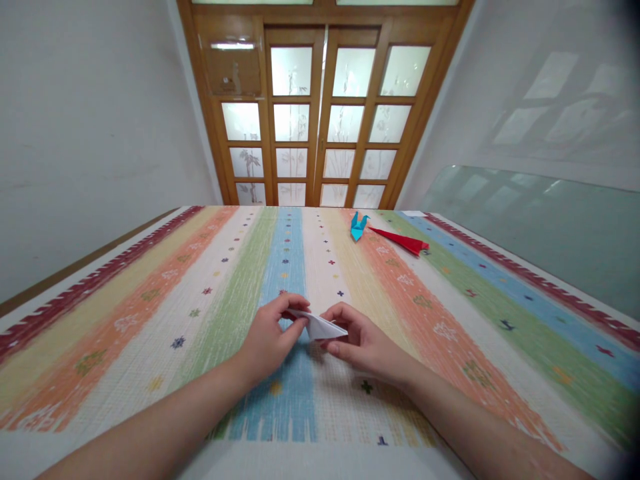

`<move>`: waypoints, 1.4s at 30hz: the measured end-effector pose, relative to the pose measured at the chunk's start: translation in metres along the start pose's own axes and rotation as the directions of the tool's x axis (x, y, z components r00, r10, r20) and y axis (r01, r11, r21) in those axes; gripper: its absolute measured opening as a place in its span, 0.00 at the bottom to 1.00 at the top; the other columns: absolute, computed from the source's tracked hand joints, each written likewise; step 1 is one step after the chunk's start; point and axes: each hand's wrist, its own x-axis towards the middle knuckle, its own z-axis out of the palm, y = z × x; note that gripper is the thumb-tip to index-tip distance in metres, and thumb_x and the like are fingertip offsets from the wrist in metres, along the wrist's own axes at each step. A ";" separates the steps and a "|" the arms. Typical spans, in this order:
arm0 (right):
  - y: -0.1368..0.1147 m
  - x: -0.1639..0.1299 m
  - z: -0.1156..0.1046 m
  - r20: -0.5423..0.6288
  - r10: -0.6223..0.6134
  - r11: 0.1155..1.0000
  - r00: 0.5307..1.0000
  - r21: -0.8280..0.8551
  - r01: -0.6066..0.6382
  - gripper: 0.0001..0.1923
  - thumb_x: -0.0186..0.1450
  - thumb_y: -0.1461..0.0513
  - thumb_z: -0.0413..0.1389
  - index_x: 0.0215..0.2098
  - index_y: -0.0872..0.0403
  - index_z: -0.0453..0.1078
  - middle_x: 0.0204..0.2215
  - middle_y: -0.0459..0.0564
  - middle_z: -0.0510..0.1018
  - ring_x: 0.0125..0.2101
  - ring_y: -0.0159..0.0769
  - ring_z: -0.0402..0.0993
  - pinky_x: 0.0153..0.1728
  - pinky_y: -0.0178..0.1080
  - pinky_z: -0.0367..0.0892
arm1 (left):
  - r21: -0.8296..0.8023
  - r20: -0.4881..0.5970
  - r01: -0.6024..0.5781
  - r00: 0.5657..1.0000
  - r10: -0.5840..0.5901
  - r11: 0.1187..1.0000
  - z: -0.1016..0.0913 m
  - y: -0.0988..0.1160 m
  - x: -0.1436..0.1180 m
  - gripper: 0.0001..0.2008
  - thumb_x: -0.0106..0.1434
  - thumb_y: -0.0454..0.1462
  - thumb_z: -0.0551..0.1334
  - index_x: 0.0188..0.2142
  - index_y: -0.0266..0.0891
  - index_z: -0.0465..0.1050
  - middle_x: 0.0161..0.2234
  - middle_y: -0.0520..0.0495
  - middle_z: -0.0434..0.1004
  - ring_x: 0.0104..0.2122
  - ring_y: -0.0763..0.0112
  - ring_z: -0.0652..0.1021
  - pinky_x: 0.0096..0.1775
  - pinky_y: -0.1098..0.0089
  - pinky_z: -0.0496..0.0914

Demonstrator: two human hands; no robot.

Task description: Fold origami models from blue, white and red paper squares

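Between my hands, a small piece of folded white paper (326, 329) is held just above the striped tablecloth, tapering to a point on the right. My left hand (277, 337) pinches its left end between thumb and fingers. Curled around the right end is my right hand (364, 341), its thumb below and its fingers partly behind the paper. How firmly the right fingertips press on it is hard to see. Farther off lie a blue origami figure (357, 227) with upright points and a long, narrow red folded paper (403, 241).
The striped tablecloth (215, 300) covers the table. Wooden doors with glass panes (320, 113) stand beyond its far edge. A pale wall (90, 133) is on the left, and a greenish glassy panel (540, 233) rises along the right side.
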 end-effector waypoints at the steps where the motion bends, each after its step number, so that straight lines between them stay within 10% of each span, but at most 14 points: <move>1: 0.001 0.000 0.002 -0.022 0.008 1.000 1.000 -0.024 -0.009 0.18 0.61 0.55 0.67 0.41 0.51 0.65 0.34 0.44 0.74 0.31 0.32 0.72 0.31 0.34 0.66 | 0.008 0.001 -0.010 1.000 0.010 1.000 0.001 0.001 -0.001 0.10 0.63 0.31 0.63 0.44 0.40 0.73 0.40 0.47 0.79 0.39 0.66 0.79 0.47 0.64 0.72; 14: -0.001 0.000 0.001 -0.215 -0.154 0.876 0.964 -0.481 0.033 0.05 0.65 0.67 0.54 0.37 0.50 0.68 0.30 0.45 0.74 0.31 0.34 0.71 0.32 0.36 0.65 | 0.176 0.137 -0.254 0.963 0.232 0.951 -0.001 0.010 -0.001 0.11 0.65 0.29 0.60 0.43 0.43 0.78 0.40 0.46 0.80 0.42 0.64 0.78 0.49 0.62 0.70; 25: 0.007 0.001 -0.003 -0.214 -0.216 0.894 0.953 -0.436 0.105 0.11 0.65 0.67 0.55 0.43 0.49 0.74 0.37 0.48 0.80 0.35 0.37 0.77 0.39 0.41 0.71 | 0.155 0.116 -0.261 0.963 0.245 0.953 -0.004 0.006 -0.001 0.13 0.66 0.29 0.60 0.42 0.45 0.81 0.43 0.44 0.79 0.43 0.64 0.78 0.49 0.61 0.70; 34: 0.001 0.002 -0.007 -0.285 -0.316 0.844 0.905 -0.521 0.131 0.08 0.65 0.65 0.58 0.40 0.49 0.78 0.37 0.50 0.81 0.36 0.39 0.78 0.37 0.42 0.74 | 0.150 0.151 -0.187 0.975 0.164 0.971 -0.003 0.011 -0.001 0.08 0.66 0.36 0.63 0.43 0.43 0.81 0.46 0.43 0.79 0.47 0.61 0.77 0.53 0.59 0.67; 42: -0.007 -0.002 -0.002 -0.059 -0.453 0.668 0.890 -0.683 0.294 0.11 0.68 0.65 0.58 0.45 0.47 0.79 0.37 0.51 0.82 0.38 0.40 0.78 0.40 0.43 0.73 | -0.122 0.250 0.029 0.968 0.003 0.992 0.000 -0.003 0.000 0.28 0.73 0.54 0.47 0.44 0.40 0.81 0.42 0.43 0.80 0.43 0.61 0.77 0.49 0.63 0.68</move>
